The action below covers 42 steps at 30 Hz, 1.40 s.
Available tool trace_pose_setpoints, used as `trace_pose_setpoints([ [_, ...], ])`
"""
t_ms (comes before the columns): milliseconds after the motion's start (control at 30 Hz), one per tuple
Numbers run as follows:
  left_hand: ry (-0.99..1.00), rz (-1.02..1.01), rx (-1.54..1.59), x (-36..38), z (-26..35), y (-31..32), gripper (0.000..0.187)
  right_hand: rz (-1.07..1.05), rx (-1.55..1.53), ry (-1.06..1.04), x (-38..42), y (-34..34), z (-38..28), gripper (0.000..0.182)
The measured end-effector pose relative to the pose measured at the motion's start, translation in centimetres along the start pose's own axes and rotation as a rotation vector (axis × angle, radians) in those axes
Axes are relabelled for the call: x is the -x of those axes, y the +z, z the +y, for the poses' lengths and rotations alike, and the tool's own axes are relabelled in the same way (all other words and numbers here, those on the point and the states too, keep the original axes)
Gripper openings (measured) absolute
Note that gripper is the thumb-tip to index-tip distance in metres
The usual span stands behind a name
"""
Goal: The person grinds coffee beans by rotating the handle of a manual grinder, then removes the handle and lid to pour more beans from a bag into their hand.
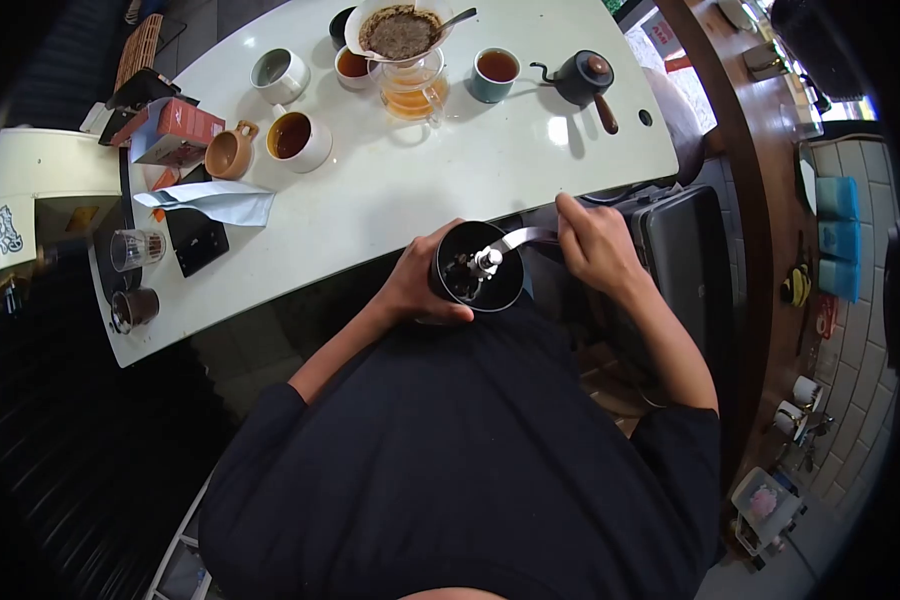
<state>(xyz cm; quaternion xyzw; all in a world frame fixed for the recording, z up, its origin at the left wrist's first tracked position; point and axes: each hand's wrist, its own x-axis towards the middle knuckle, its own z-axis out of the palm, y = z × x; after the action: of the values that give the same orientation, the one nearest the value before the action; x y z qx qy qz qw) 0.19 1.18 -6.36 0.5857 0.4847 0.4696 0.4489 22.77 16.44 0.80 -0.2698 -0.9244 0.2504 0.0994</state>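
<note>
Close to my body, my left hand (pixel 418 280) is wrapped round a black hand grinder (pixel 518 275) with a few dark beans visible inside its open top. My right hand (pixel 600 242) is closed on the outer end of the grinder's metal crank (pixel 522 238), to the right of the body. Beyond them on the white table (pixel 390 190), a dripper (pixel 400 32) with wet coffee grounds and a spoon sits on a glass server (pixel 410 98) holding amber liquid.
A teal cup (pixel 495 75) and a black kettle (pixel 582 78) stand at the back right. White mugs (pixel 315 145), a brown cup (pixel 228 155), a red box (pixel 178 132), a silvery bag (pixel 215 200), a black scale (pixel 198 240) and glasses (pixel 137 248) are on the left.
</note>
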Motion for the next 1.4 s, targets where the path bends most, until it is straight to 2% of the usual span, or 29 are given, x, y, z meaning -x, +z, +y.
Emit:
trace_pose_setpoints([
  [67,-0.079,0.073,0.128,0.1,-1.4,-0.5,0.104,0.007,0.054,0.073,-1.2,-0.4,-0.2,0.011],
  [100,-0.146,0.038,0.216,0.3,-2.1,-1.2,0.109,0.005,0.048,0.092,-1.5,-0.3,-0.3,0.012],
  [133,-0.094,0.049,0.265,0.3,-2.3,-1.5,0.110,0.004,0.043,0.096,-1.8,-0.2,-0.4,0.012],
  [200,0.093,0.071,0.091,-0.2,-2.3,-1.9,0.096,-0.057,0.025,0.071,-2.6,-0.3,-0.5,0.013],
  [233,0.094,0.077,0.091,-0.4,-2.1,-1.9,0.096,-0.059,0.027,0.066,-3.1,-0.5,-0.5,0.013],
  [300,-0.113,0.066,-0.164,-0.7,-1.6,-2.0,0.078,-0.098,0.062,0.076,-4.1,-0.5,-0.5,0.015],
  [333,-0.114,0.071,-0.165,-0.8,-1.2,-1.9,0.078,-0.100,0.062,0.072,-4.3,-0.5,-0.5,0.015],
  [400,-0.103,0.112,-0.162,-0.8,-0.6,-1.8,0.065,-0.148,0.071,0.062,-4.6,-0.3,-0.2,0.014],
  [600,-0.088,0.112,-0.190,-0.3,-0.9,-2.3,0.068,-0.182,0.038,-0.006,-2.9,0.0,-0.4,0.009],
  [667,-0.088,0.092,-0.207,-0.6,-0.3,-2.5,0.070,-0.159,0.052,-0.042,-2.9,0.0,-0.1,0.013],
  [767,-0.020,0.159,-0.237,-0.7,1.0,-2.1,0.074,-0.091,-0.022,-0.011,-3.6,-0.5,-0.2,0.013],
  [833,-0.018,0.280,-0.179,-0.5,1.4,-1.9,0.079,-0.107,-0.027,0.036,-4.6,-1.0,-0.9,0.011],
  [933,0.013,0.311,-0.206,0.0,0.7,-2.0,0.080,-0.160,-0.018,0.019,-4.6,-0.5,-1.5,0.011],
  [1000,0.101,0.346,-0.303,-0.1,-0.1,-2.0,0.079,-0.155,-0.031,0.005,-5.1,-0.9,-1.8,0.009],
  [1067,-0.101,0.393,0.104,-0.4,-1.1,-1.4,0.076,-0.134,-0.052,0.014,-5.8,-2.0,-2.2,0.008],
  [1133,-0.119,0.407,0.165,-0.5,-1.8,-1.3,0.082,-0.143,-0.044,-0.022,-6.6,-3.8,-3.0,0.008],
  [1200,-0.173,0.330,0.411,-1.2,-1.0,-1.7,0.111,-0.138,-0.033,-0.064,-7.0,-5.0,-3.6,0.008],
  [1333,-0.117,0.233,0.478,-0.6,-2.9,-1.0,0.105,-0.235,0.109,-0.234,-5.3,-5.1,-4.0,0.012],
  [1400,-0.143,0.181,0.588,-0.8,-2.6,-0.5,0.092,-0.134,0.062,-0.391,-4.1,-4.5,-4.2,0.017],
])
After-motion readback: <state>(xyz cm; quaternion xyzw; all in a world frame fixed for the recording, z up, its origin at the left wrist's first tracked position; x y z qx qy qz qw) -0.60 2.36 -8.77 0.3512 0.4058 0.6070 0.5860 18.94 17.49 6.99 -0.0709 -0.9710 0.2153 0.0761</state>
